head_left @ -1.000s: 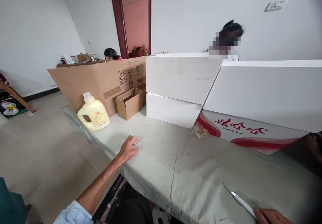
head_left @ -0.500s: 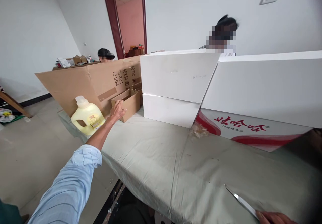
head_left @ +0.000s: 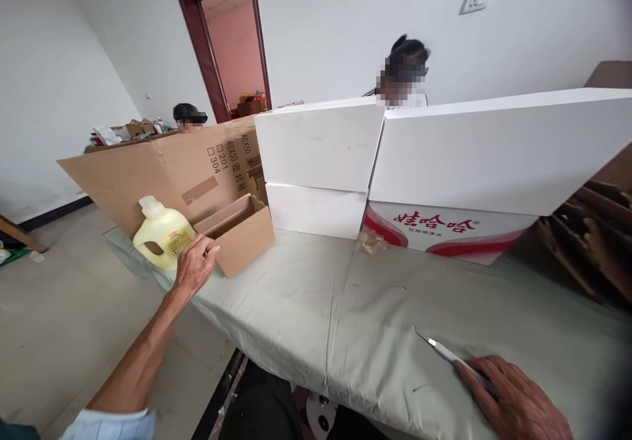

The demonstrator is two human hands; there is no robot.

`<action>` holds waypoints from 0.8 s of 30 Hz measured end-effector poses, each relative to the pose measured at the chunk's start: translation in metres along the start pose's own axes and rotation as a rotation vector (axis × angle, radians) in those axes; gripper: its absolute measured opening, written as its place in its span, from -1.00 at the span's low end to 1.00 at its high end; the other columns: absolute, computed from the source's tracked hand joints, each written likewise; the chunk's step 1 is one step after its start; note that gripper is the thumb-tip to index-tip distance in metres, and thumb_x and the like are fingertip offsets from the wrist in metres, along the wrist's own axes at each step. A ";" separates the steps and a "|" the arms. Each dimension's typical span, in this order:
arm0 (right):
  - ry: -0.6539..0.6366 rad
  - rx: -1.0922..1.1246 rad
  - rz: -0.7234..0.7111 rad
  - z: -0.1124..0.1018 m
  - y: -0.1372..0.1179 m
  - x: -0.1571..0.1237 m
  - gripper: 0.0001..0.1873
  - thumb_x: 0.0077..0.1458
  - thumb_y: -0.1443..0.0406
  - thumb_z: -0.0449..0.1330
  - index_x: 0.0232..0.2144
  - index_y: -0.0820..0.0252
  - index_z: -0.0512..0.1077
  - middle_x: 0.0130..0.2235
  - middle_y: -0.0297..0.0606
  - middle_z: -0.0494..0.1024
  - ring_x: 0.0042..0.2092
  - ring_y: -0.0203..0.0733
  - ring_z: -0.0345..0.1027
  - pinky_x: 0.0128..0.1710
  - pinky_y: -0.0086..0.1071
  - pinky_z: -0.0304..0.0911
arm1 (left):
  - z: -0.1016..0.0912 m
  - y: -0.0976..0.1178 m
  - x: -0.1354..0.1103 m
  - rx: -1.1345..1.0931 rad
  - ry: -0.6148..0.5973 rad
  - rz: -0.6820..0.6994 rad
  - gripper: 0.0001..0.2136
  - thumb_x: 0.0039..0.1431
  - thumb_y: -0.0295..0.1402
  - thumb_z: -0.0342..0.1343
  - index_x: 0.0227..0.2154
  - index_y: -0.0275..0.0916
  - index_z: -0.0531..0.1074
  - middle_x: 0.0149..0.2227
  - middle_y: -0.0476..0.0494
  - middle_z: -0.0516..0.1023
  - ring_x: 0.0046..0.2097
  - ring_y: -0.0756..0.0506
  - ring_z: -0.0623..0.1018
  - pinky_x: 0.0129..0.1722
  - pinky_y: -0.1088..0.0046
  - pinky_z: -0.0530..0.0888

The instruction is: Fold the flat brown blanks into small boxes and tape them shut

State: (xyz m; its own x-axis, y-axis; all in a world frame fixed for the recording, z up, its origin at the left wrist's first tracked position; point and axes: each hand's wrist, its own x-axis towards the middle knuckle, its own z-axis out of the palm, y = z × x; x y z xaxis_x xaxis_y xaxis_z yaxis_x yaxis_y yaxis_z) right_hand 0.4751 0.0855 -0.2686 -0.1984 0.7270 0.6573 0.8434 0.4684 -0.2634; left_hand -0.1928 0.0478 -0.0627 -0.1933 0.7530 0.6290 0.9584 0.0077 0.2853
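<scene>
My left hand [head_left: 193, 269] grips the near left corner of a small open brown cardboard box [head_left: 241, 236] on the cloth-covered table [head_left: 320, 308]. A pale yellow detergent jug [head_left: 162, 234] stands just left of that box, behind my fingers. My right hand [head_left: 513, 397] lies at the table's near right edge, fingers curled over the handle of a thin metal blade [head_left: 439, 349] that points up and left across the cloth.
White boxes [head_left: 316, 143] and a red-and-white printed carton [head_left: 444, 226] line the table's far side. A large flattened brown carton [head_left: 148, 170] stands behind the jug. Two other people sit beyond the boxes. Stacked cardboard [head_left: 587, 236] lies at far right. Tiled floor at left.
My left hand reached from the cloth to the small brown box, took hold of it and drew it nearer along the table. My right hand came further into view over the blade.
</scene>
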 end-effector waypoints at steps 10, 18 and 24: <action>-0.130 -0.060 -0.004 -0.023 -0.041 0.019 -0.32 0.51 -0.20 -0.06 -0.34 0.11 0.56 -0.33 -0.09 0.59 -0.25 0.01 0.50 -0.17 -0.16 0.34 | -0.017 0.090 -0.078 -0.448 -0.150 0.230 -0.76 0.46 -0.20 0.06 -0.32 -0.14 0.49 -0.28 -0.13 0.56 -0.22 -0.14 0.56 -0.17 0.34 0.53; -0.151 0.041 0.164 -0.037 -0.068 0.029 -0.31 0.45 -0.23 -0.05 -0.35 0.12 0.54 -0.31 -0.01 0.57 -0.20 0.08 0.44 -0.12 -0.12 0.34 | -0.007 0.126 -0.099 -0.562 -0.249 0.352 -0.87 0.40 -0.29 0.10 -0.19 -0.16 0.54 -0.12 -0.22 0.60 -0.07 -0.18 0.62 -0.05 0.29 0.58; -0.136 0.201 0.139 -0.040 -0.118 0.042 -0.38 0.44 -0.18 0.08 0.18 0.13 0.50 0.06 0.05 0.60 -0.02 0.11 0.51 0.04 -0.05 0.44 | -0.011 0.123 -0.114 -0.569 -0.219 0.294 -0.83 0.32 -0.32 0.17 -0.07 -0.15 0.56 0.06 -0.23 0.61 -0.19 -0.13 0.59 -0.19 0.31 0.60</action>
State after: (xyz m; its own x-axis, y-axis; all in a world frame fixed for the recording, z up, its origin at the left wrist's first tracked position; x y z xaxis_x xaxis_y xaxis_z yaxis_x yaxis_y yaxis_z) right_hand 0.3872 0.0405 -0.1821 -0.1647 0.8455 0.5079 0.7539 0.4400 -0.4880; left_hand -0.0552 -0.0443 -0.0919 0.1628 0.7876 0.5943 0.6935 -0.5198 0.4988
